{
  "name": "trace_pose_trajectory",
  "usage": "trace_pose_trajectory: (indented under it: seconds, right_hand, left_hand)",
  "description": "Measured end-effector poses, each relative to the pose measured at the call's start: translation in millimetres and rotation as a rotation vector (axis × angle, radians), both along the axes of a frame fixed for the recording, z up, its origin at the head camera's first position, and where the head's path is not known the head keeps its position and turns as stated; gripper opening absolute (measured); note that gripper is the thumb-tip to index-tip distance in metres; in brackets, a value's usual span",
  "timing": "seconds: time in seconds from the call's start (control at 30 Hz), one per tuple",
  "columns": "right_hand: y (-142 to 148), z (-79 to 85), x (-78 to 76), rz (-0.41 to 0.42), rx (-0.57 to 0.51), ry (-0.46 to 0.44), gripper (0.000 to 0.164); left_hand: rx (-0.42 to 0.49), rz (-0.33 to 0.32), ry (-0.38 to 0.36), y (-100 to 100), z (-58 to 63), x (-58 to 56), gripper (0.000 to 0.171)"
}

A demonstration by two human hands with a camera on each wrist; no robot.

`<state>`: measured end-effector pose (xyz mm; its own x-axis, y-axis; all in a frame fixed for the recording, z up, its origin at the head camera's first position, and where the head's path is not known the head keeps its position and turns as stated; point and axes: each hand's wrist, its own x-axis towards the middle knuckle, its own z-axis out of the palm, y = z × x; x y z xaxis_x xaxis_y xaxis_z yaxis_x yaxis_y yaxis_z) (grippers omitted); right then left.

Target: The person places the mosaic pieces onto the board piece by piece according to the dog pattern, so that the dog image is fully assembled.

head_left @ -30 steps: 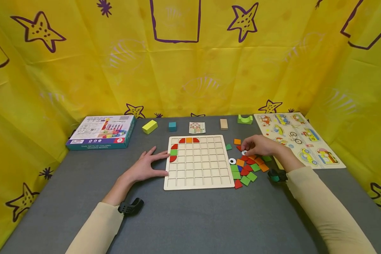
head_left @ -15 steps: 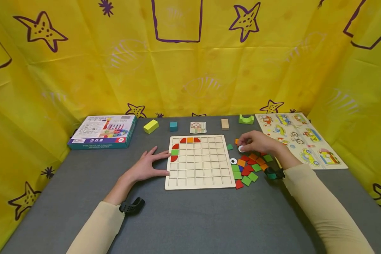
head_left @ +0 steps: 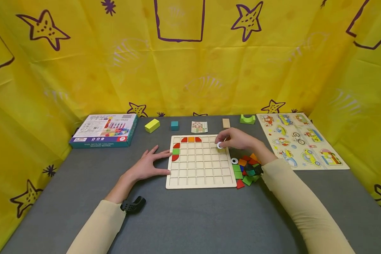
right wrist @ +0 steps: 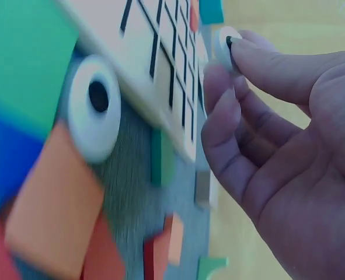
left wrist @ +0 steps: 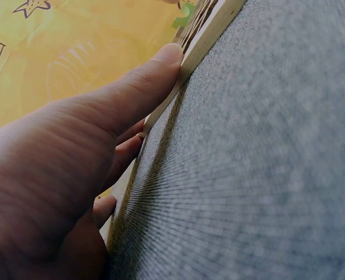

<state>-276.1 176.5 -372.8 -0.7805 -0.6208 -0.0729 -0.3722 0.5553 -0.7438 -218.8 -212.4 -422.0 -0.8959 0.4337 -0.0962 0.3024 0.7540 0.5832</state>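
A pale wooden grid board (head_left: 200, 165) lies mid-table, with red quarter-round pieces (head_left: 175, 158), a green square (head_left: 176, 151) and an orange square (head_left: 191, 139) in its upper-left cells. My left hand (head_left: 148, 165) rests against the board's left edge, fingers spread; in the left wrist view its thumb (left wrist: 143, 84) touches the rim. Over the upper-right cells, my right hand (head_left: 235, 139) pinches a white eye disc (head_left: 219, 145) between thumb and fingers. The right wrist view shows the disc's black dot partly behind the thumb (right wrist: 271, 64).
Loose coloured tiles (head_left: 238, 174) and another eye disc (head_left: 234, 161) lie right of the board, partly hidden by my right wrist. Behind stand a pattern card (head_left: 199, 127), a yellow block (head_left: 152, 125), a blue cube (head_left: 175, 125), a boxed toy (head_left: 103, 130) and a picture puzzle (head_left: 300, 141).
From the tile pile, my right hand has lifted the white eye disc and carried it left over the board's upper-right corner. My left hand has stayed at the board's edge.
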Motion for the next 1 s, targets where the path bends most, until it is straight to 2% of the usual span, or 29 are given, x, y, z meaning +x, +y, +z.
trace_pose_trajectory:
  seconds: [0.13,0.3,0.4,0.6,0.83,1.0]
  right_hand:
    - [-15.8,-2.7,-4.7,0.042,0.006,-0.019,0.015]
    - [-32.0,-5.8,-7.6,0.038,-0.015,-0.104,0.016]
    - [-40.2,-7.1,-8.7,0.043,-0.029,-0.117,0.017]
    - [-55.8,-8.6,-10.1,0.034,-0.031,-0.033,0.020]
    - [-72.7,-14.3,-14.4,-0.033,-0.054,0.010,0.013]
    - [-84.0,-17.0,-19.3,-0.032,-0.048,0.063,0.010]
  left_hand:
    - [0.004,-0.001,-0.002,0.4,1.2,0.1,0.083]
    - [0.004,-0.006,0.006,0.7,0.6,-0.3,0.082]
    - [0.004,-0.013,0.013,1.1,-0.3,-0.9,0.082]
    - [0.005,-0.018,0.015,0.9,-1.0,-1.1,0.081]
    - [0.010,-0.015,0.007,0.4,0.6,-0.1,0.081]
    - [0.009,-0.007,0.003,-0.1,0.7,0.3,0.081]
